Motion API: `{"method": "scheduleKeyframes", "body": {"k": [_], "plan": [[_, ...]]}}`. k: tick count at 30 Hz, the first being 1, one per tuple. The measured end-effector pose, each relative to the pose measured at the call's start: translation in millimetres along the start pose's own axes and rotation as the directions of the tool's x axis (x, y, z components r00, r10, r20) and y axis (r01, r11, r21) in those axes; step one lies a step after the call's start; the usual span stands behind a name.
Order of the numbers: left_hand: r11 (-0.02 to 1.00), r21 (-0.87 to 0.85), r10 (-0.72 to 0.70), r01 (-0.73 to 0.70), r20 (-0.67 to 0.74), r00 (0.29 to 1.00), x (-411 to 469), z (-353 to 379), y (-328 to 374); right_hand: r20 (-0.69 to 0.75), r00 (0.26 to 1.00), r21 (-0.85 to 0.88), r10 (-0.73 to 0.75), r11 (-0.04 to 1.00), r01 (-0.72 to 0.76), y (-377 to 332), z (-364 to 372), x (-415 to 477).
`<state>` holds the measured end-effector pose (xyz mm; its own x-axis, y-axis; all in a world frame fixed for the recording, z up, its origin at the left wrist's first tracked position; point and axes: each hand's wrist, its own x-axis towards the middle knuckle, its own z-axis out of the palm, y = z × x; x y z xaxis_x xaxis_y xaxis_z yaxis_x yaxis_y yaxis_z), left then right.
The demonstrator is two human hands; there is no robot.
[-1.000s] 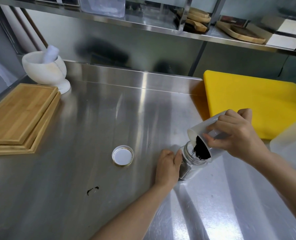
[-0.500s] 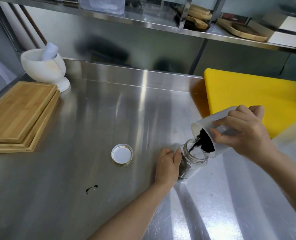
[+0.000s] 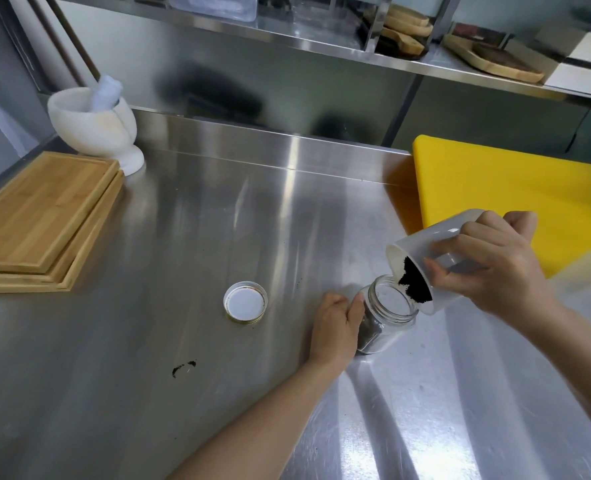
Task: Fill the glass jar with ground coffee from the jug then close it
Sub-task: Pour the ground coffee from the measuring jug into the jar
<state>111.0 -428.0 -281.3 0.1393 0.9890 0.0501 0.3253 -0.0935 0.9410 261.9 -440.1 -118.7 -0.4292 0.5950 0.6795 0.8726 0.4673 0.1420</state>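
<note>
Jar: the glass jar [image 3: 386, 315] stands upright on the steel counter [image 3: 190, 237], near and right of centre, its long axis vertical and its open mouth facing up, as it must to catch the pour.
Left hand: the left hand [image 3: 335, 329] is wrapped round the jar's left side, thumb and fingers clamped on the glass, most likely to stop it sliding or tipping on the smooth steel.
Jug: the white jug [image 3: 425, 268] is tipped steeply, its long axis slanting from far right down to near left, its rim just above the jar's right edge, so the grounds drop into the mouth and not onto the counter.
Right hand: the right hand [image 3: 491, 268] is closed round the jug's body from above and behind.
Coffee: ground coffee [image 3: 413, 282] is heaped at the jug's lower lip; a dark layer shows low in the jar, though the hand hides much of it, so the fill seems early.
Lid: the lid [image 3: 245, 301] lies inner side up to the left of the jar, apart from it, within the left hand's reach for closing.
Spill: a small dark smear [image 3: 184, 367] lies nearer and left, probably stray grounds.
</note>
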Motion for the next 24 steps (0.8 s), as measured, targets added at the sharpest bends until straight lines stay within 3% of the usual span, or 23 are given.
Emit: {"method": "scheduleKeyframes", "body": {"k": [14, 24], "plan": [[0.999, -0.04, -0.026, 0.027, 0.009, 1.0, -2, -1, 4, 0.001, 1.0, 0.021, -0.004, 1.0, 0.004, 3, 0, -1], [1.0, -0.002, 0.009, -0.009, -0.01, 1.0, -2, -4, 10, -0.047, 0.993, -0.029, -0.108, 0.994, 0.107, 3, 3, 1]]}}
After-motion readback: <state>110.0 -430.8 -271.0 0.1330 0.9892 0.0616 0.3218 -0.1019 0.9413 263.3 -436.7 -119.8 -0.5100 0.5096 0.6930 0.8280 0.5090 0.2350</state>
